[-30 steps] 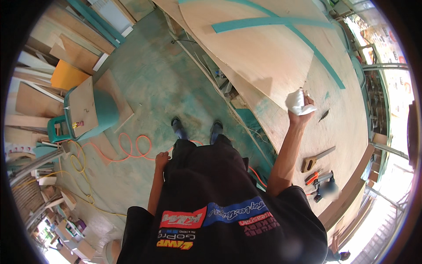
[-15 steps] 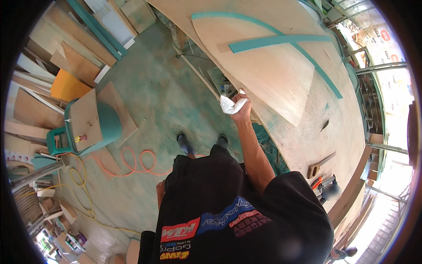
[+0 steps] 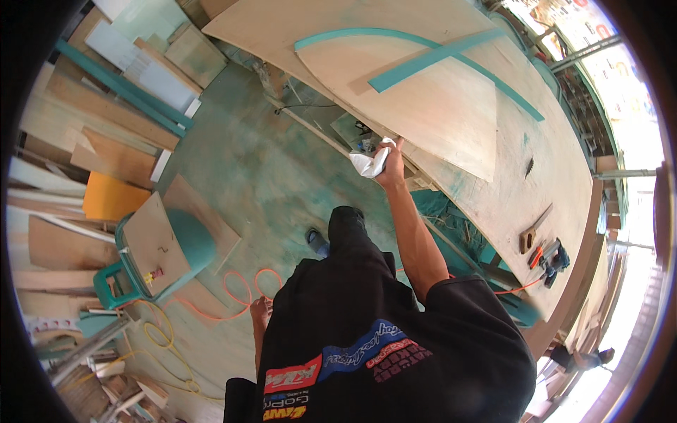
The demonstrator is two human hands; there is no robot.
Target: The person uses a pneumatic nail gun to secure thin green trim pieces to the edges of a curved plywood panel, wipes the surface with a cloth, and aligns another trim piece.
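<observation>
My right hand (image 3: 392, 169) is closed round a crumpled white cloth (image 3: 367, 164), right beside the near edge of the worktable (image 3: 451, 173). On that table lies a pale sheet with a curved edge (image 3: 423, 106). A curved teal strip (image 3: 513, 94) and a straight teal strip (image 3: 416, 65) cross on top of it. My left hand (image 3: 261, 310) hangs low beside my body, holding nothing visible, its fingers loosely apart and small in view.
A handsaw (image 3: 528, 240), orange-handled pliers (image 3: 536, 256) and a dark power tool (image 3: 556, 261) lie at the table's right end. Boards lean at the left behind a teal tub (image 3: 194, 243). Orange (image 3: 236, 310) and yellow hoses (image 3: 166, 338) loop over the floor.
I have stepped forward along the table, one leg now ahead. The right hand keeps the white cloth and comes up against the table edge. More of my left hand shows.
</observation>
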